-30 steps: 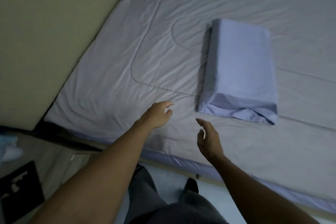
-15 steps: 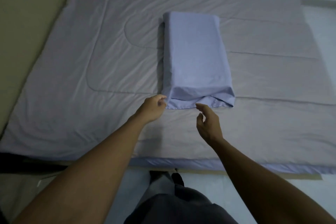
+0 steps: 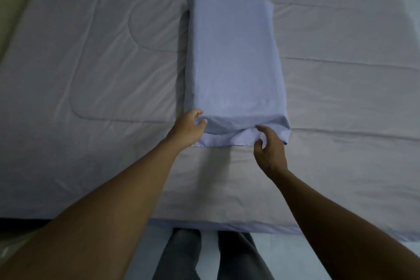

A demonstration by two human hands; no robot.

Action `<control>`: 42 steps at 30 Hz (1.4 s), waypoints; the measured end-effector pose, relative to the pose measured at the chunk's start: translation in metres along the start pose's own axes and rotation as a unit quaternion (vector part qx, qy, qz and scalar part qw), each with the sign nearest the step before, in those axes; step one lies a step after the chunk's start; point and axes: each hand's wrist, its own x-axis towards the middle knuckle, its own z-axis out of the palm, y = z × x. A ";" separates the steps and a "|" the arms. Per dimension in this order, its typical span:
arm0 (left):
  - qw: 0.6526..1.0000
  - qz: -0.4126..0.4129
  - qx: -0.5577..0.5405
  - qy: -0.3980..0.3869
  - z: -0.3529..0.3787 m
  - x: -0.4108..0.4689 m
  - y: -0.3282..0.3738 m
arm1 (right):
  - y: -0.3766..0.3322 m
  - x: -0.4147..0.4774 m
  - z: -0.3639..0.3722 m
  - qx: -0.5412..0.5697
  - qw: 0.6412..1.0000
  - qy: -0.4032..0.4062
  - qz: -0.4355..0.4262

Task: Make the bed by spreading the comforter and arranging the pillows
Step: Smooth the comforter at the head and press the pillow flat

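Spread flat beneath everything, the comforter (image 3: 91, 75) carries the pillow (image 3: 234, 63) lengthwise at its middle. My left hand (image 3: 189, 128) pinches the pillow's near-left corner; my right hand (image 3: 269, 149), fingers parted, touches its near flap.

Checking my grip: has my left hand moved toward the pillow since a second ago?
Yes. The left hand has moved onto the pillow, gripping its near-left corner; earlier it hovered over the comforter short of it.
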 end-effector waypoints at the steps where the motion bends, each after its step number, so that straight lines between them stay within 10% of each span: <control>1: 1.000 -0.010 -0.004 0.018 0.007 0.011 0.001 | 0.007 0.014 0.000 -0.003 1.000 -0.001 -0.006; 9: 0.985 -0.112 -0.023 0.128 0.048 0.099 -0.006 | 0.056 0.123 0.016 0.002 0.994 0.081 0.075; 23: 0.981 -0.168 -0.049 0.081 0.049 0.146 -0.030 | 0.086 0.169 0.023 0.168 0.945 0.050 0.276; 42: 0.983 -0.174 -0.063 0.009 0.040 -0.031 -0.075 | 0.066 -0.050 -0.002 0.173 0.932 0.119 0.297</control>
